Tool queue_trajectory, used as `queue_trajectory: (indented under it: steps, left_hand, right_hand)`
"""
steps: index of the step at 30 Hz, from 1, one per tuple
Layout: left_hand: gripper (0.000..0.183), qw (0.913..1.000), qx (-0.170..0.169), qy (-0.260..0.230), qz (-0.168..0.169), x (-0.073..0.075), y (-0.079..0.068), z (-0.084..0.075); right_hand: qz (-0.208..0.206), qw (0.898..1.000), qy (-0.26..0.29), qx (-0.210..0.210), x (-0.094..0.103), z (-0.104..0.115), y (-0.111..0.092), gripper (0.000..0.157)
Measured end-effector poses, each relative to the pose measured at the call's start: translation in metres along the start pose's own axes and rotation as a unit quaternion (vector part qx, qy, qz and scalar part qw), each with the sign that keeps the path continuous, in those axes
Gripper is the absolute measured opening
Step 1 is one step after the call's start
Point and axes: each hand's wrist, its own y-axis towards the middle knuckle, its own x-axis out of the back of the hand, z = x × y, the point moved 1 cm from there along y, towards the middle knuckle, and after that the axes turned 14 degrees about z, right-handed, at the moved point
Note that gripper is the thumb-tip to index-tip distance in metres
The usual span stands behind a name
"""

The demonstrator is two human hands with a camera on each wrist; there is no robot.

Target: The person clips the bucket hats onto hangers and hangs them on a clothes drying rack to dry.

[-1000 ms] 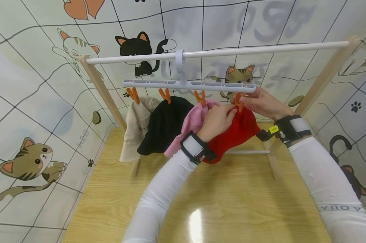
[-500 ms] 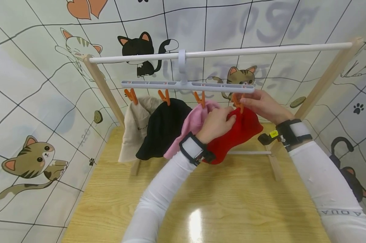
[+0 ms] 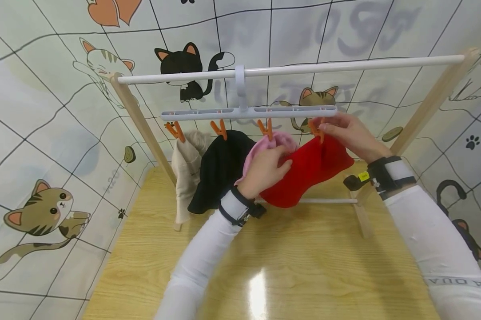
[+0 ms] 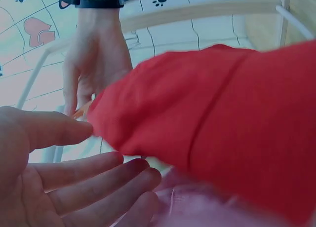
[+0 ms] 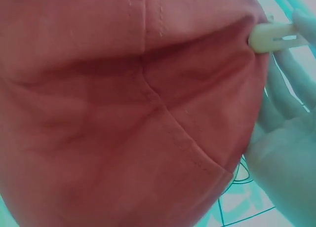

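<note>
A red hat (image 3: 304, 171) hangs at the right end of a pale grey hanger (image 3: 250, 113), with an orange clothespin (image 3: 318, 131) biting its top edge. My right hand (image 3: 351, 134) pinches that clothespin with the thumb in front; in the right wrist view the clothespin (image 5: 276, 37) looks pale yellow against the cloth. Beside the red hat, my left hand (image 3: 266, 171) is low in front of a pink hat (image 3: 281, 139). The left wrist view shows the left hand's (image 4: 94, 182) fingers extended and thumb apart, close to the red hat (image 4: 207, 113); whether they touch is unclear.
A black hat (image 3: 224, 164) and a beige hat (image 3: 186, 171) hang from further orange clothespins on the left. The hanger hooks over a white rod (image 3: 344, 66) between wooden posts. Below lies a wooden table (image 3: 304, 266); a cat-patterned sheet (image 3: 44, 146) stands behind.
My left hand has withdrawn down and left from the red hat's top, its fingers loosening. The right hand stays at the clothespin, shifting slightly right. The hats swing a little.
</note>
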Motion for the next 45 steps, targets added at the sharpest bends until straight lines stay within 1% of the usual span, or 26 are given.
queue_trajectory:
  steps: [4,7,12,16,20,23,28,32,35,38,43,45]
  left_hand:
    - [0.023,0.9994,0.014,-0.025,-0.018,0.008,-0.014,0.005]
    - [0.020,0.9990,0.005,-0.033,-0.030,0.013,-0.023,0.009]
    - [0.015,0.9986,-0.024,0.004,-0.048,0.021,-0.035,0.015]
    - [0.012,0.9964,-0.039,0.034,-0.068,0.026,-0.043,0.019]
    - [0.011,0.9943,-0.042,0.025,-0.095,0.031,-0.051,0.022]
    - [0.010,0.9933,-0.040,0.014,-0.108,0.034,-0.057,0.025]
    - [0.011,0.9926,-0.033,-0.004,-0.117,0.038,-0.067,0.030]
    - [0.010,0.9913,-0.022,-0.012,-0.130,0.039,-0.076,0.035]
    - [0.010,0.9911,-0.013,-0.016,-0.131,0.039,-0.080,0.037]
    - [0.010,0.9915,-0.010,-0.019,-0.128,0.037,-0.084,0.039]
    - [0.010,0.9901,-0.006,-0.017,-0.139,0.033,-0.090,0.044]
    - [0.009,0.9891,-0.001,-0.013,-0.147,0.031,-0.092,0.047]
  right_hand:
    - [-0.032,0.998,-0.042,-0.034,0.004,0.003,0.000,0.040]
    - [-0.039,0.995,-0.080,-0.050,0.007,0.006,0.000,0.042]
    - [-0.049,0.985,-0.154,-0.058,0.008,0.008,-0.001,0.045]
    - [-0.058,0.977,-0.203,-0.041,0.008,0.009,0.001,0.044]
    - [-0.065,0.968,-0.242,-0.019,0.007,0.008,0.005,0.041]
    - [-0.068,0.968,-0.240,-0.014,0.007,0.008,0.007,0.041]
    - [-0.073,0.972,-0.221,-0.022,0.003,0.011,0.007,0.046]
    - [-0.081,0.972,-0.221,-0.017,0.001,0.012,0.007,0.046]
    - [-0.094,0.970,-0.226,-0.009,-0.001,0.012,0.004,0.046]
    - [-0.118,0.967,-0.226,-0.004,-0.005,0.012,0.000,0.046]
    - [-0.194,0.954,-0.228,-0.001,-0.018,0.016,-0.009,0.043]
    - [-0.215,0.950,-0.225,-0.004,-0.023,0.018,-0.013,0.043]
